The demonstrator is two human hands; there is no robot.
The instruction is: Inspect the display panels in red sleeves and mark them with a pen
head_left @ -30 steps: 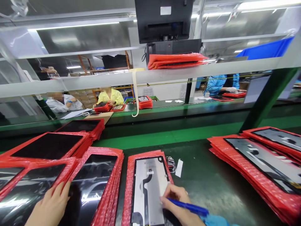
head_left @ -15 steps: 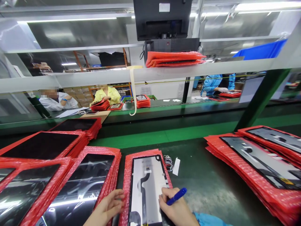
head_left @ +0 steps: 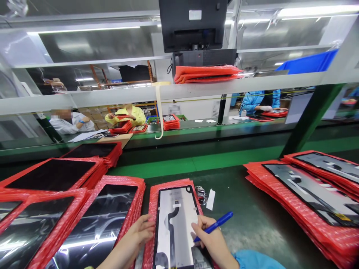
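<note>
A display panel (head_left: 183, 209), silver side up with a black border and a dark flex strip, lies in front of me on a red bubble-wrap sleeve (head_left: 153, 209). My right hand (head_left: 210, 233) grips a blue pen (head_left: 217, 225), its tip at the panel's right part. My left hand (head_left: 140, 233) rests at the sleeve's left edge, fingers loosely apart and holding nothing. Beside the panel's top right corner are a small clear and metal item (head_left: 201, 194), whose kind I cannot make out, and a white paper strip (head_left: 211, 200).
Stacked glossy dark screens (head_left: 103, 216) on red sleeves crowd the left. More silver-backed panels (head_left: 311, 190) are piled at the right. Tape (head_left: 159, 112) hangs from the white rail (head_left: 134, 91); a monitor (head_left: 193, 26) stands above. Several co-workers sit across the bench.
The pen has tilted lower, and its tip now shows at the panel. My left hand has moved slightly up and right along the sleeve. Across the bench, the person in yellow has shifted their arms.
</note>
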